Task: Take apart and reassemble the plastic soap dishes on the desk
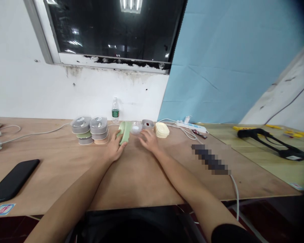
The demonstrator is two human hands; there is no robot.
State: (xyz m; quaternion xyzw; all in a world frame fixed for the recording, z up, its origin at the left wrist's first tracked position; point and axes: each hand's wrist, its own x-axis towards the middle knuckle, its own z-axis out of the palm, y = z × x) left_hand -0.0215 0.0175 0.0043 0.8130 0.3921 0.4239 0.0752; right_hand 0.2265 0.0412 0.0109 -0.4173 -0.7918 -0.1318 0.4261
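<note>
My left hand (116, 145) is closed on a light green plastic container (126, 131), which is tipped up on its side. My right hand (149, 140) has its fingers apart and holds nothing. Just beyond its fingertips sits a small clear container (136, 127); whether they touch I cannot tell. Behind the right hand is a grey container (147, 124) with a dark red spot on it. A cream-coloured container (162, 130) stands to the right of that hand. Left of my left hand are two stacks of lidded containers, one (82, 130) beside the other (99, 130).
A plastic bottle (115, 110) stands against the wall. At the back right lies a white power strip (191, 126) with cables. A black phone (14, 180) lies at left, a blurred-out dark item (211, 159) at right. A black frame-like object (272, 144) rests on the neighbouring table.
</note>
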